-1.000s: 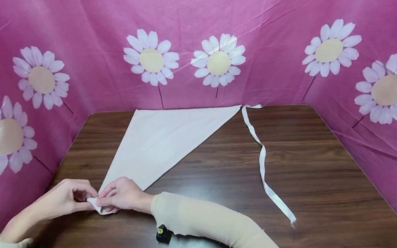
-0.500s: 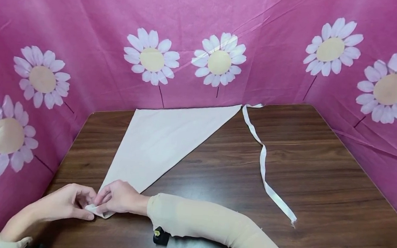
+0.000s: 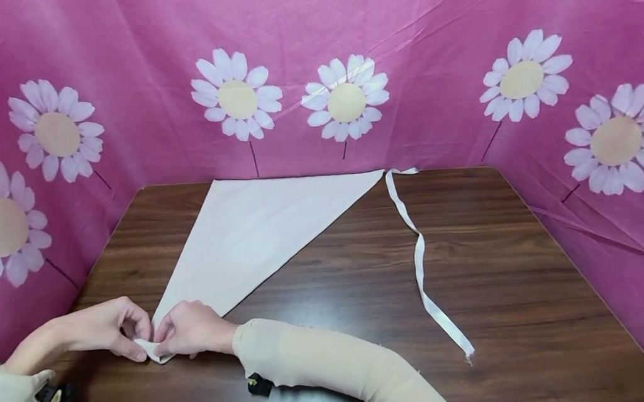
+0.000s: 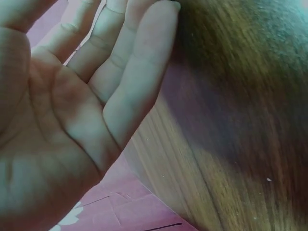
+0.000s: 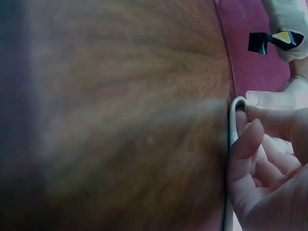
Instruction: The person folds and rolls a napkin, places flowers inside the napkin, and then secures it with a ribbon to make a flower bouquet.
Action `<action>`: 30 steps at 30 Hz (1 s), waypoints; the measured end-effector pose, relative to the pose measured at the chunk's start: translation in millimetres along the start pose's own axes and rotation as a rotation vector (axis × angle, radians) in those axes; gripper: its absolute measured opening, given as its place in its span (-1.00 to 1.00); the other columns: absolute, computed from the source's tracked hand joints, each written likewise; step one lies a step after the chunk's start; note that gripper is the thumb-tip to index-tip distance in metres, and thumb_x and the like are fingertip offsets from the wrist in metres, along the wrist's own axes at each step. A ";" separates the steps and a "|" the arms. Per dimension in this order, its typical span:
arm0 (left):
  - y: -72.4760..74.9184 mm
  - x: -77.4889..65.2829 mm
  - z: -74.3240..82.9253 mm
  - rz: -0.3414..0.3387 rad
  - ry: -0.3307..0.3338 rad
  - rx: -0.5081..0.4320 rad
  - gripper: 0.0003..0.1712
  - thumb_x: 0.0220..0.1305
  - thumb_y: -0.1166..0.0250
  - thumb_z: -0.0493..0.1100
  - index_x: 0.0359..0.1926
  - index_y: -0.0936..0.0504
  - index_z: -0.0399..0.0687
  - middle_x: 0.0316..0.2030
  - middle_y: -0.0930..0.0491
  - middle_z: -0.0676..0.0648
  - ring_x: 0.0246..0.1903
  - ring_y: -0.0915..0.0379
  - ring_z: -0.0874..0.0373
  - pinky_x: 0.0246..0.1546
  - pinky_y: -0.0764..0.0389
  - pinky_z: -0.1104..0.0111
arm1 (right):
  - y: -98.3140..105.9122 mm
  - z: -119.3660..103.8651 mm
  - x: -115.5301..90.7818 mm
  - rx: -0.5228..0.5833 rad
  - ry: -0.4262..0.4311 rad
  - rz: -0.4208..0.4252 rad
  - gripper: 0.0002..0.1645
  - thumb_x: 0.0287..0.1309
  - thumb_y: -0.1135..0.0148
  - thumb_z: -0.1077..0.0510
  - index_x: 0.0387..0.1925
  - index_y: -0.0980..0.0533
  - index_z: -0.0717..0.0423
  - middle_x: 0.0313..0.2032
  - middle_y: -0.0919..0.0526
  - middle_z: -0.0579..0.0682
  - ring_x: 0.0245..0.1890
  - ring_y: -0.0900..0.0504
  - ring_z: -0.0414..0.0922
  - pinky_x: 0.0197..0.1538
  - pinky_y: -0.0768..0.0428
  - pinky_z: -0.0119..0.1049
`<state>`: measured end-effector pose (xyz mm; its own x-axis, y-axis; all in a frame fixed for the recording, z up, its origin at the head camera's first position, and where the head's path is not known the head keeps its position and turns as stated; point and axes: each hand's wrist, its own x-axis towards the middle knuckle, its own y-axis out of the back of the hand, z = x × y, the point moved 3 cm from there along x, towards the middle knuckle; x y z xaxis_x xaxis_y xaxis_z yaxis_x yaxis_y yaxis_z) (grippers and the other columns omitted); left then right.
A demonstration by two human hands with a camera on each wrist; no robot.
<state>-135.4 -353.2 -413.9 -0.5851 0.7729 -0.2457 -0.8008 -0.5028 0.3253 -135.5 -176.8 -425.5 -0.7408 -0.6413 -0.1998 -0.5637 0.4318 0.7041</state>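
Observation:
A flat white cloth lies as a rough triangle on the left part of the wooden table. Its near corner is turned up into a small fold, seen as a thin loop of fabric in the right wrist view. My right hand pinches this fold between thumb and fingers. From the left, my left hand holds the tip of the corner, its thumb against the cloth and its fingers curved above. In the left wrist view the palm of the left hand shows, while its fingertips are cut off.
A long white ribbon with a frayed end lies right of the cloth. The wooden table has a pink curtain with printed daisies around it. A small black device hangs at the right wrist.
The left thumb and fingers parted from the corner, then came back to its tip. Both hands shifted slightly toward the near edge, and the right hand kept its pinch. The head view moved slightly.

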 end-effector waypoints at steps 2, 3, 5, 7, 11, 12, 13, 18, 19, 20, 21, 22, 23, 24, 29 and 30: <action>0.5 0.5 0.5 -0.010 0.027 -0.033 -0.90 0.18 -0.42 -0.42 -0.33 -0.67 -0.21 -0.48 -0.66 0.15 -0.53 -0.43 0.45 -0.66 -0.46 0.51 | -0.4 -1.5 -0.7 -0.070 0.041 -0.003 -0.79 0.19 -0.44 -0.17 -0.55 -0.69 -0.35 -0.74 -0.49 -0.48 -0.86 -0.43 -0.41 -0.63 -0.42 -0.59; 0.9 0.6 0.7 -0.011 0.040 -0.039 -0.91 0.19 -0.42 -0.42 -0.33 -0.67 -0.20 -0.48 -0.66 0.15 -0.53 -0.44 0.45 -0.66 -0.46 0.50 | -0.1 -2.1 -0.8 -0.099 0.064 -0.002 -0.74 0.22 -0.40 -0.20 -0.58 -0.69 -0.35 -0.76 -0.48 -0.47 -0.86 -0.43 -0.42 -0.62 -0.41 -0.59; 1.5 0.6 1.1 -0.012 0.068 -0.037 -0.92 0.20 -0.41 -0.41 -0.32 -0.69 -0.20 -0.49 -0.67 0.15 -0.53 -0.44 0.44 -0.66 -0.48 0.49 | 0.4 -2.5 -0.8 -0.134 0.089 -0.006 -0.63 0.27 -0.35 -0.22 -0.64 -0.65 -0.31 -0.80 -0.45 -0.41 -0.87 -0.43 -0.42 -0.61 -0.40 -0.59; 2.5 -0.3 1.4 -0.012 0.104 -0.027 -0.94 0.24 -0.39 -0.39 -0.29 -0.71 -0.19 -0.48 -0.68 0.14 -0.49 -0.49 0.42 -0.63 -0.56 0.40 | 0.6 -2.8 -0.3 -0.165 0.086 -0.014 -0.56 0.32 -0.31 -0.19 -0.69 -0.61 -0.28 -0.82 -0.42 -0.37 -0.87 -0.43 -0.41 -0.62 -0.39 -0.59; 5.4 -3.1 2.3 -0.006 0.189 -0.015 -0.89 0.38 -0.29 -0.32 -0.18 -0.75 -0.16 -0.39 -0.71 0.06 -0.37 -0.56 0.35 -0.54 -0.68 0.18 | 1.0 -3.1 2.2 -0.197 0.045 -0.042 -0.50 0.33 -0.30 -0.11 -0.76 -0.54 -0.22 -0.86 -0.37 -0.29 -0.87 -0.46 -0.39 -0.67 -0.42 -0.56; 6.2 -3.5 2.2 -0.001 0.206 -0.012 -0.86 0.42 -0.26 -0.31 -0.15 -0.76 -0.14 -0.36 -0.71 0.05 -0.34 -0.56 0.34 -0.53 -0.69 0.14 | 1.1 -3.1 2.6 -0.198 0.037 -0.050 -0.50 0.31 -0.31 -0.10 -0.77 -0.53 -0.21 -0.87 -0.37 -0.28 -0.87 -0.46 -0.39 -0.67 -0.42 -0.56; 6.9 -3.8 2.0 0.004 0.218 -0.006 -0.83 0.44 -0.23 -0.30 -0.14 -0.76 -0.14 -0.36 -0.69 0.05 -0.33 -0.55 0.33 -0.53 -0.69 0.12 | 1.2 -3.3 2.9 -0.201 0.036 -0.056 -0.51 0.29 -0.34 -0.09 -0.77 -0.52 -0.21 -0.87 -0.38 -0.27 -0.87 -0.47 -0.38 -0.67 -0.43 -0.56; 8.5 -3.4 0.3 0.029 0.203 0.016 -0.83 0.46 -0.19 -0.31 -0.13 -0.73 -0.14 -0.44 -0.56 0.17 -0.40 -0.49 0.36 -0.62 -0.66 0.17 | 1.7 -3.1 3.4 -0.234 0.067 -0.065 -0.55 0.20 -0.43 -0.09 -0.75 -0.50 -0.21 -0.87 -0.43 -0.27 -0.87 -0.47 -0.39 -0.60 -0.42 -0.61; 8.5 -3.8 0.0 0.033 0.194 0.010 -0.84 0.45 -0.20 -0.32 -0.12 -0.72 -0.15 -0.46 -0.53 0.19 -0.41 -0.48 0.36 -0.64 -0.65 0.19 | 1.8 -3.3 3.4 -0.240 0.074 -0.063 -0.56 0.19 -0.44 -0.09 -0.74 -0.51 -0.20 -0.86 -0.44 -0.27 -0.87 -0.47 -0.39 -0.59 -0.41 -0.62; 8.3 -4.3 -0.4 0.035 0.177 0.002 -0.84 0.44 -0.20 -0.34 -0.10 -0.70 -0.16 -0.46 -0.53 0.19 -0.41 -0.50 0.36 -0.65 -0.64 0.20 | 1.7 -3.3 3.6 -0.240 0.073 -0.060 -0.57 0.19 -0.45 -0.09 -0.72 -0.51 -0.21 -0.86 -0.45 -0.28 -0.87 -0.46 -0.40 -0.60 -0.41 -0.62; 8.0 -5.1 -0.9 0.035 0.162 -0.008 -0.84 0.43 -0.21 -0.36 -0.07 -0.69 -0.17 -0.45 -0.56 0.17 -0.40 -0.52 0.35 -0.66 -0.63 0.21 | 1.6 -3.3 3.8 -0.235 0.070 -0.057 -0.60 0.19 -0.45 -0.09 -0.70 -0.52 -0.22 -0.85 -0.45 -0.28 -0.87 -0.46 -0.40 -0.62 -0.42 -0.61; 7.7 -5.8 -1.3 0.038 0.152 -0.018 -0.82 0.42 -0.21 -0.37 -0.05 -0.69 -0.18 -0.44 -0.60 0.15 -0.38 -0.54 0.34 -0.67 -0.63 0.21 | 1.5 -3.2 3.8 -0.229 0.066 -0.053 -0.62 0.18 -0.46 -0.08 -0.68 -0.53 -0.21 -0.85 -0.46 -0.29 -0.87 -0.46 -0.40 -0.64 -0.42 -0.61; 7.2 -6.1 -1.6 0.041 0.136 -0.026 -0.81 0.41 -0.22 -0.38 -0.04 -0.68 -0.18 -0.42 -0.63 0.11 -0.37 -0.55 0.33 -0.68 -0.63 0.21 | 1.3 -3.1 3.8 -0.222 0.061 -0.050 -0.64 0.18 -0.47 -0.08 -0.66 -0.54 -0.21 -0.85 -0.46 -0.29 -0.87 -0.46 -0.40 -0.66 -0.42 -0.60; 6.6 -6.5 -1.9 0.045 0.123 -0.028 -0.82 0.39 -0.23 -0.39 -0.06 -0.68 -0.17 -0.42 -0.65 0.08 -0.36 -0.56 0.33 -0.68 -0.62 0.21 | 1.2 -2.9 3.8 -0.214 0.055 -0.048 -0.66 0.18 -0.47 -0.08 -0.63 -0.54 -0.22 -0.85 -0.46 -0.29 -0.87 -0.46 -0.40 -0.67 -0.42 -0.60; 2.5 -6.0 -3.1 0.060 0.044 -0.006 -0.81 0.34 -0.28 -0.43 -0.18 -0.73 -0.10 -0.43 -0.70 -0.13 -0.40 -0.54 0.39 -0.70 -0.61 0.22 | 1.8 -1.7 2.8 -0.177 0.047 -0.043 -0.68 0.16 -0.49 -0.07 -0.61 -0.55 -0.21 -0.84 -0.47 -0.29 -0.86 -0.46 -0.40 -0.69 -0.43 -0.58; 1.5 -6.1 -3.1 0.057 0.030 -0.006 -0.81 0.32 -0.29 -0.43 -0.17 -0.73 -0.10 -0.45 -0.69 -0.16 -0.41 -0.53 0.41 -0.70 -0.60 0.24 | 2.1 -1.6 2.6 -0.174 0.050 -0.042 -0.67 0.16 -0.49 -0.06 -0.62 -0.55 -0.22 -0.85 -0.47 -0.29 -0.86 -0.47 -0.40 -0.68 -0.43 -0.58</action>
<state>-133.4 -359.9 -414.8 -0.6333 0.7308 -0.2547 -0.7668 -0.5480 0.3342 -138.0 -178.6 -423.5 -0.6965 -0.6889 -0.2007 -0.5191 0.2907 0.8038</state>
